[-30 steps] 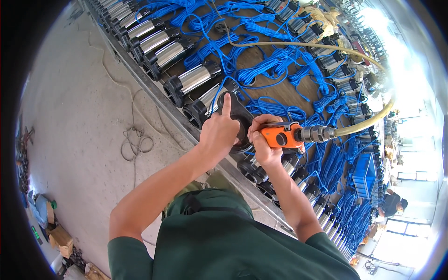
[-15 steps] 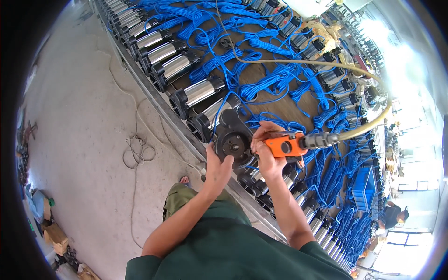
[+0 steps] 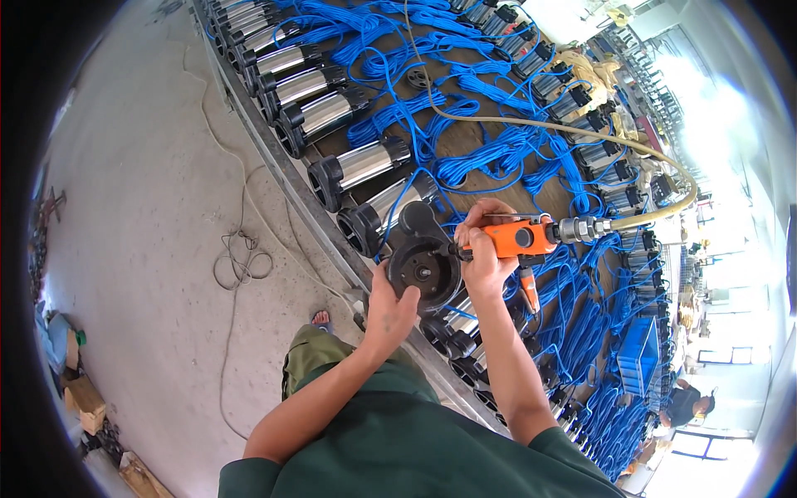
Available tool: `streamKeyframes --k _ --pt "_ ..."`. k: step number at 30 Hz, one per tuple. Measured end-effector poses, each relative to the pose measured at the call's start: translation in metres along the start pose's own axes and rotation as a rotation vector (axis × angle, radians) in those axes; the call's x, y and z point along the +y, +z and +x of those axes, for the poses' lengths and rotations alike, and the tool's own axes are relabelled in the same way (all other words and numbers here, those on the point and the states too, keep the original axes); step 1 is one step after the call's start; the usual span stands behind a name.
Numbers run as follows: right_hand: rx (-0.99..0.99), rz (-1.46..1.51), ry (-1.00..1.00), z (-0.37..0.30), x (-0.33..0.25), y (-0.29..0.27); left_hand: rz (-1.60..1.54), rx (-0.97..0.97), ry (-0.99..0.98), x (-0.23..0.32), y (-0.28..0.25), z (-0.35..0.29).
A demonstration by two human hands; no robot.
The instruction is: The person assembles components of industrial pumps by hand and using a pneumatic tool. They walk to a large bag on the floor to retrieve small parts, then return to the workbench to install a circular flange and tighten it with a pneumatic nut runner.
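Note:
My left hand [image 3: 392, 309] grips the near-left rim of a black round pump housing [image 3: 425, 272], thumb on its edge. The housing is tilted up so its open face shows, with a small metal shaft end in the middle. My right hand [image 3: 488, 253] is wrapped round an orange air-powered driver [image 3: 519, 239] that lies sideways. Its dark nose points left, close to the housing's right rim; whether they touch I cannot tell. A metal coupling [image 3: 585, 229] joins the driver to a yellowish air hose [image 3: 677, 199].
Rows of steel-bodied pumps [image 3: 364, 162] line the workbench [image 3: 278, 166], with coiled blue cables [image 3: 486, 158] between them. A blue crate [image 3: 638, 355] stands at right. On the floor at left lies a thin looped cord [image 3: 241, 264]. Another person [image 3: 687, 405] is far right.
My right hand has shifted slightly up and the driver has turned, showing more of its orange body. The housing stays in my left hand, a little lower in view.

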State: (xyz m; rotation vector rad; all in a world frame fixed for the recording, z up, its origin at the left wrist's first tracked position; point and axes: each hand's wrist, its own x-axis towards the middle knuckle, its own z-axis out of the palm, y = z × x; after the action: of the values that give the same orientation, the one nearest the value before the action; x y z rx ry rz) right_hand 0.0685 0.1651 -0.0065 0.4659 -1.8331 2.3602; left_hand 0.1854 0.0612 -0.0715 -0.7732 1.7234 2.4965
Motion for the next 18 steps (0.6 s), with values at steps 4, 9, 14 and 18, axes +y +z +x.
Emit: streamKeyframes --k 4,9,14,18 --pt "-0.04 -0.05 0.003 -0.002 -0.001 0.002 0.049 0.022 0.029 -0.008 -0.001 0.004" --pt "-0.225 -0.076 0.037 0.0 0.002 -0.001 0.065 0.055 0.091 -0.015 -0.001 0.003" --pt "-0.201 -0.1 0.017 -0.003 0.006 0.004 0.005 0.015 0.014 0.002 -0.001 -0.004" --pt "-0.205 -0.127 0.017 -0.01 -0.004 0.014 0.061 0.063 0.098 -0.015 0.0 0.0"
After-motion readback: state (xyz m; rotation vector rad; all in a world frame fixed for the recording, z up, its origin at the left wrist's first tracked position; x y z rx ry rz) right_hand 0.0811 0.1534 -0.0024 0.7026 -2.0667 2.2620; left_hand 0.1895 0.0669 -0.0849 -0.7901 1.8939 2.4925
